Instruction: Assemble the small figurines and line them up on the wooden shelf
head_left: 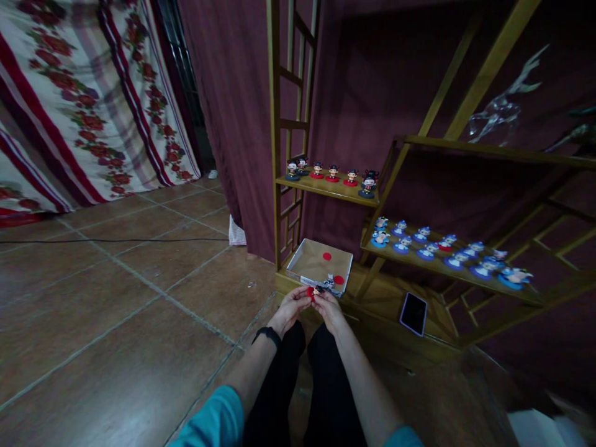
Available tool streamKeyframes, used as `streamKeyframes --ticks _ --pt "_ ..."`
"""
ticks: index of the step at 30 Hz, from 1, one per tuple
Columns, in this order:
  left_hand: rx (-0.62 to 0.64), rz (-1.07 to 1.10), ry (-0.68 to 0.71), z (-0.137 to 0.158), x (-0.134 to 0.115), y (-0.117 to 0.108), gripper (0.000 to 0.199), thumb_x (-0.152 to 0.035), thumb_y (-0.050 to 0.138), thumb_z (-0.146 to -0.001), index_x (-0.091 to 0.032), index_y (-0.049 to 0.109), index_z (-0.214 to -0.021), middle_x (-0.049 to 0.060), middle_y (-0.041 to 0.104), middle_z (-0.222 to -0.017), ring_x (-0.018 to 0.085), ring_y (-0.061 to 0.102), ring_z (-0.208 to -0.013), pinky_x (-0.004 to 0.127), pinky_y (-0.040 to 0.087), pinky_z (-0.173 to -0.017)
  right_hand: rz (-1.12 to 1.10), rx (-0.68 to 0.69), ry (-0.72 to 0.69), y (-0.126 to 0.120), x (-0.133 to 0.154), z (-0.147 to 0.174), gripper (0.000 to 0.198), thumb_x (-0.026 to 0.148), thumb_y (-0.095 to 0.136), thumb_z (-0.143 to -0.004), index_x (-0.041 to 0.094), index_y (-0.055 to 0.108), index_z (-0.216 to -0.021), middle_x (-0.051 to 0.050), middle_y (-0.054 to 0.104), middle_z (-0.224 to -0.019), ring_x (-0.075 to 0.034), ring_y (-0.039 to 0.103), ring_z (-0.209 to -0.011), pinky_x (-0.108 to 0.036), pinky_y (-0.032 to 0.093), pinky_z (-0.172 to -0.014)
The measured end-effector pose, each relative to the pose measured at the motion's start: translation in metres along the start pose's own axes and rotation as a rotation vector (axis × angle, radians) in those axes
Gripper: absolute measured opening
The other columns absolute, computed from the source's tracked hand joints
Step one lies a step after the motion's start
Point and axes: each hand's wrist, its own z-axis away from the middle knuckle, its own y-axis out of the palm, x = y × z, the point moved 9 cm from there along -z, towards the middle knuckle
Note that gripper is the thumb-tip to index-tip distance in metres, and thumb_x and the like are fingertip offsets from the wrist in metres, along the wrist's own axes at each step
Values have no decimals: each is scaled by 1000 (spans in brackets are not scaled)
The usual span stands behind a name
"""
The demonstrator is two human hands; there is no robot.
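Observation:
Between my two hands is a small figurine with black hair and a red base. My left hand has its fingers closed on the red base side. Around the dark-haired end, my right hand grips the same figurine. Just beyond my fingers, a shallow open box sits on the bottom board of the shelf unit. Inside it lie a red disc, a second red disc and a small white-and-dark figurine.
An upper shelf bears several figurines on red or dark bases. Several blue-and-white figurines line a lower shelf at the right. A tablet or phone lies on the bottom board. A clear deer ornament stands higher up. A cable crosses the tiled floor.

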Motion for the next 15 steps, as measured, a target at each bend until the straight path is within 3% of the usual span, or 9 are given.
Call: streamKeyframes --ticks 15 --pt "-60 48 -27 5 -4 0 25 -17 70 -65 -12 62 -88 7 67 -79 13 62 -69 26 48 -70 0 -60 52 -1 -6 2 28 33 73 -58 19 65 -81 -1 67 -72 -12 59 -62 -26 46 -62"
